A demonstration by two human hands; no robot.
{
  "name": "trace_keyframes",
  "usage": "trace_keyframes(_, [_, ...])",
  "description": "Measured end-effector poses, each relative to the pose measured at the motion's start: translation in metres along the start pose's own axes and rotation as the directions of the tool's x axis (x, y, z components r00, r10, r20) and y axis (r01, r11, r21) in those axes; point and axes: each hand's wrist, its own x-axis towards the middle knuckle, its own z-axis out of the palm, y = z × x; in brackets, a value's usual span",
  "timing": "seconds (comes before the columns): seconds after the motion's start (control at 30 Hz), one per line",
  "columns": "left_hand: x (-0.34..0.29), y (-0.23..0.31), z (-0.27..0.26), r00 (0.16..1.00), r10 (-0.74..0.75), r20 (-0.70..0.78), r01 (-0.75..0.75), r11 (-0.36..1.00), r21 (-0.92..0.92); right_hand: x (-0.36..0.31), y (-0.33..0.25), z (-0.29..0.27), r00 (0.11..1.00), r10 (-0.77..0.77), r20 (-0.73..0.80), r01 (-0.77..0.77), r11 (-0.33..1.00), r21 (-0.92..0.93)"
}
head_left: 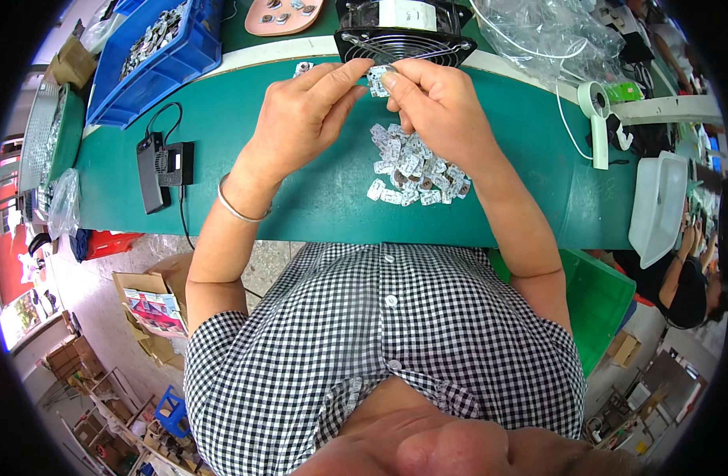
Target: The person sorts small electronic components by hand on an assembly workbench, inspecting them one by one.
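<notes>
In front of the fan, my right hand (439, 99) pinches a small white circuit board (377, 79) between thumb and forefinger. My left hand (304, 111) meets the board's left edge, with its forefinger and thumb closed around that side; the exact contact is partly hidden. Below the right hand lies a loose pile of similar white boards (411, 163), some showing round brownish parts. Another small piece (303, 68) sits just beyond my left knuckles on the green tabletop (300, 206).
At the far left stands a blue crate (153, 63) full of small parts. Near it is a black power adapter (165, 163) with cables. A pink tray (280, 17) and a black fan (403, 36) are at the back. Rightward are a small handheld fan (595, 119) and a white bin (657, 210).
</notes>
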Motion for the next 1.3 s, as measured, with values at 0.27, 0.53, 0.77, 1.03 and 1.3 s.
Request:
trace_keyframes(0.27, [-0.004,-0.016,0.007,0.995,0.077,-0.065,-0.071,0.994,0.086,0.008,0.007,0.006,0.996,-0.083,-0.026,0.081,0.994,-0.074])
trace_keyframes(0.53, [0.000,-0.021,0.006,0.998,0.011,-0.054,-0.006,0.996,0.090,0.020,0.002,0.010,0.978,-0.202,-0.056,0.180,0.946,-0.270])
trace_keyframes(0.77, [-0.003,-0.010,0.009,0.980,-0.092,-0.174,0.097,0.995,0.022,0.025,0.014,0.012,0.985,-0.147,-0.089,0.136,0.983,-0.121])
trace_keyframes(1.03, [-0.005,0.007,0.017,0.978,-0.125,-0.169,0.117,0.991,-0.057,0.011,0.016,0.008,0.995,0.009,-0.099,-0.006,1.000,0.029])
trace_keyframes(1.3, [-0.018,0.020,0.030,0.974,-0.215,0.068,0.226,0.933,-0.280,-0.034,0.031,-0.005,0.998,0.044,-0.034,-0.048,0.988,-0.145])
